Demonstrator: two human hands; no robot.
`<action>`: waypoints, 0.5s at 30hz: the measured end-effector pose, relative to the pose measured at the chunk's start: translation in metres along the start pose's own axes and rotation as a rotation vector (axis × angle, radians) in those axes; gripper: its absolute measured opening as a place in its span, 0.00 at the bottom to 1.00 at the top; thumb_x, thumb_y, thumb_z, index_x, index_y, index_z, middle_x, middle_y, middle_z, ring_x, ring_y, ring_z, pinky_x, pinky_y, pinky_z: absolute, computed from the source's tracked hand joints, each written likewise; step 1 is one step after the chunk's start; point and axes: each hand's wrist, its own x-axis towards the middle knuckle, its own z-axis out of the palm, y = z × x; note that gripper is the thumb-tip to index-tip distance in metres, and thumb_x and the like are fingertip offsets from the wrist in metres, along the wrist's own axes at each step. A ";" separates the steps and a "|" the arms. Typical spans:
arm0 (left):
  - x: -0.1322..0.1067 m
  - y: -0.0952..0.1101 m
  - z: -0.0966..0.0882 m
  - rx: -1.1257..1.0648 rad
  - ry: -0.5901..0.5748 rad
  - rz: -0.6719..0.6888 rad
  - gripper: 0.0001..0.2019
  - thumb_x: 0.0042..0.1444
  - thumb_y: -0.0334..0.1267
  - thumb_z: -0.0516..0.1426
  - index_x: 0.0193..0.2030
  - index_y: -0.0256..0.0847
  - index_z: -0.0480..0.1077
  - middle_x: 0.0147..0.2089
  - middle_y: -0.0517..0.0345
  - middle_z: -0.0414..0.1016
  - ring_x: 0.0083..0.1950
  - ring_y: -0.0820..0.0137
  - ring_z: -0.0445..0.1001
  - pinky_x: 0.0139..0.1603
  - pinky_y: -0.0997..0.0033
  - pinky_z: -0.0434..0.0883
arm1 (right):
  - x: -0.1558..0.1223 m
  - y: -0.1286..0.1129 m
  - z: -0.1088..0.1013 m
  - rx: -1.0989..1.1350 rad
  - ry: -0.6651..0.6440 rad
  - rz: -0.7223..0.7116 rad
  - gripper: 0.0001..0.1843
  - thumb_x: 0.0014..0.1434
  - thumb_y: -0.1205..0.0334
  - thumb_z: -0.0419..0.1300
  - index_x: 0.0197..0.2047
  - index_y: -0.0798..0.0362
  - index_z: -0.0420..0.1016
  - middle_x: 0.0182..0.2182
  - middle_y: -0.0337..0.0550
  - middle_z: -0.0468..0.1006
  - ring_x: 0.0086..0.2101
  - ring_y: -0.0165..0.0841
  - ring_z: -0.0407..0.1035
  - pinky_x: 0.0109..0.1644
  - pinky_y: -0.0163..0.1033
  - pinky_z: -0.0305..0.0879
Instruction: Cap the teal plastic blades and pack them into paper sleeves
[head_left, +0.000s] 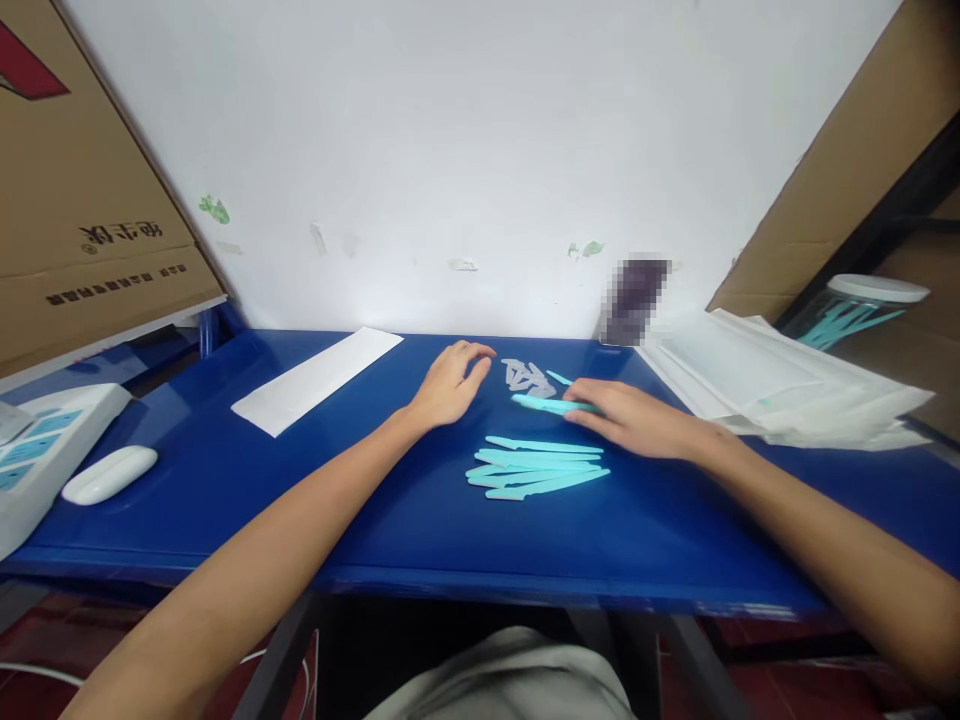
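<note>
My right hand (626,412) has its fingers closed on a turquoise eyebrow razor (544,404), whose blade end points left. Part of another turquoise razor (559,378) shows just beyond those fingers. My left hand (454,383) is empty, thumb and fingers apart, a little above or on the table left of a small pile of clear plastic blade caps (527,379). Nearer to me lies a loose fan of several turquoise razors (536,468), their narrow handle ends toward the right.
A white paper strip (319,380) lies on the blue table (420,500) at left. Farther left are a white earbud case (110,475) and a white tray (52,450). White plastic bags (780,385), a pixelated dark object (636,300) and a lidded jar (855,310) of razors occupy the right.
</note>
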 end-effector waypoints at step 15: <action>0.006 -0.003 0.010 0.084 -0.477 0.233 0.25 0.72 0.41 0.40 0.72 0.45 0.59 0.74 0.59 0.59 0.74 0.67 0.58 0.73 0.63 0.54 | 0.001 0.042 0.004 -0.315 0.218 0.221 0.22 0.69 0.47 0.47 0.52 0.52 0.74 0.47 0.52 0.76 0.43 0.43 0.73 0.43 0.46 0.66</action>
